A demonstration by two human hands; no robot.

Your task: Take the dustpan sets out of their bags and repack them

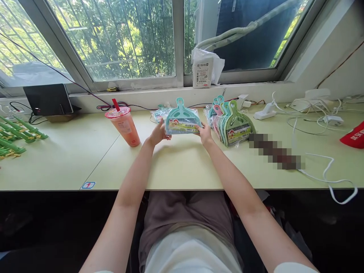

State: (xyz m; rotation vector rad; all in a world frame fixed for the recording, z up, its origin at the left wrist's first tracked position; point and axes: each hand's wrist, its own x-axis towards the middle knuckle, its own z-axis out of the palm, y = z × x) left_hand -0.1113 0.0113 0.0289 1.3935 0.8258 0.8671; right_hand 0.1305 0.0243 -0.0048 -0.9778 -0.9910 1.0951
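Between my two hands a turquoise mini dustpan (pixel 182 113) in clear plastic wrap is held upright above the table, its handle pointing up. A printed label runs across its front. My left hand (pixel 159 134) is closed on its left edge, and my right hand (pixel 204 133) grips the right edge. Just right of my right hand several packaged dustpans (pixel 237 127) in green, pink and turquoise stand in an overlapping row. Behind the held one, partly hidden, lies another turquoise plastic-wrapped item (pixel 159 113).
A cup of orange-red drink (pixel 123 127) with a red straw stands left of my left hand. Green stick-like pieces (pixel 17 138) lie far left, near a black tablet (pixel 48 100). White cables (pixel 327 170), a blurred-out object (pixel 275 151) and a red item (pixel 354 136) are on the right.
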